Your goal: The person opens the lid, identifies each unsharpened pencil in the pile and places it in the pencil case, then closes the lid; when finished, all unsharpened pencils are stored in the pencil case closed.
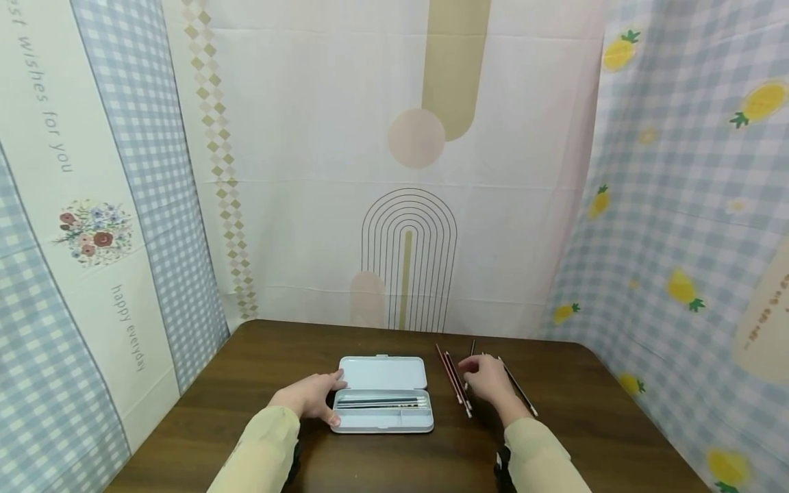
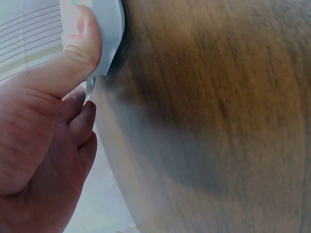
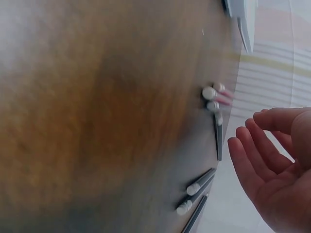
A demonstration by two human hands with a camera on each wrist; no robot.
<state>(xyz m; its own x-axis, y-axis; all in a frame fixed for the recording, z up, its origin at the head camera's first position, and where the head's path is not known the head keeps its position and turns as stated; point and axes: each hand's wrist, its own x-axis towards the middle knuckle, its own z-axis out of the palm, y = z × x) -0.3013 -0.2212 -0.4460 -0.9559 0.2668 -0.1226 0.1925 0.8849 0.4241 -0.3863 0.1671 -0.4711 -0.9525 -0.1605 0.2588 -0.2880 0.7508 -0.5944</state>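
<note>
Two pale yellow sleeves are closest, coming in from the bottom; past them, the left hand has its thumb bent over the near left corner of the pale blue pencil case and its fingers at the lid, so it holds the case by that side; the case sits open on the brown tabletop, with its lid laid back, and a row of dark pencils lies in its back part; the right hand hangs over the loose pencils to the right of the case, its fingers softly bent, with a gap by the thumb, and it has hold of nothing; red pencils lie between it and the case; a dark pencil slants on its other side.
</note>
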